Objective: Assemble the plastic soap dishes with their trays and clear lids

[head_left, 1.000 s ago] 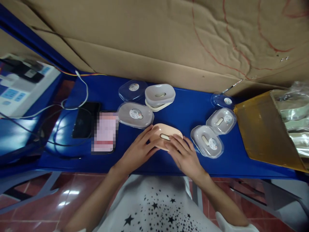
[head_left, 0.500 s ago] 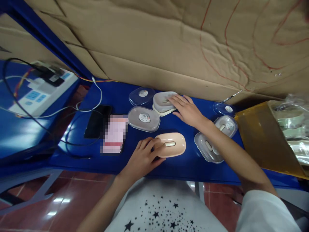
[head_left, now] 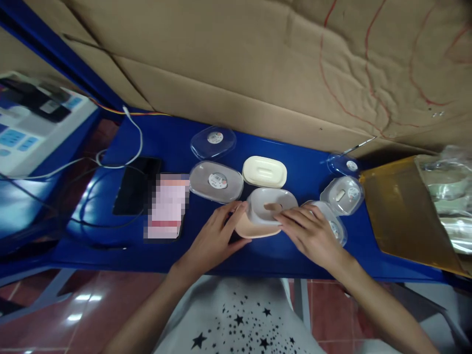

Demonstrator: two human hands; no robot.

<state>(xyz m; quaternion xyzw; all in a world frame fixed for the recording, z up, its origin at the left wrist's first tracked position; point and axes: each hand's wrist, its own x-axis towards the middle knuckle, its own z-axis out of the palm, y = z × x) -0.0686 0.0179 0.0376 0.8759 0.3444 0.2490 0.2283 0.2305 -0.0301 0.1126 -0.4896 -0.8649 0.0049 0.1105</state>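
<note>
A peach oval dish [head_left: 254, 229] lies on the blue table near its front edge. My left hand [head_left: 217, 233] is closed on its left end, thumb low and fingers by the upper rim. Over the dish sits a pale grey oval piece [head_left: 254, 206] with a slot in its middle, and peach shows through the slot. The fingers of my right hand [head_left: 311, 231] are closed on the right side of this grey piece. Just behind stands a cream oval dish [head_left: 264, 172] with a raised bar in its centre. Whether the grey piece is fully seated is hidden.
Left of the dishes lie a labelled grey-tinted clear lid [head_left: 217, 182], another clear lid [head_left: 214, 142] and a phone [head_left: 167, 206]. To the right are clear-covered pieces [head_left: 344, 195], a clear lid [head_left: 342, 165] and an open carton [head_left: 401, 216]. Cardboard [head_left: 221, 64] walls the back.
My right hand has lifted the grey piece off the cream dish and brought it forward onto the peach dish. The cream dish is now uncovered. My left hand stays at the peach dish.
</note>
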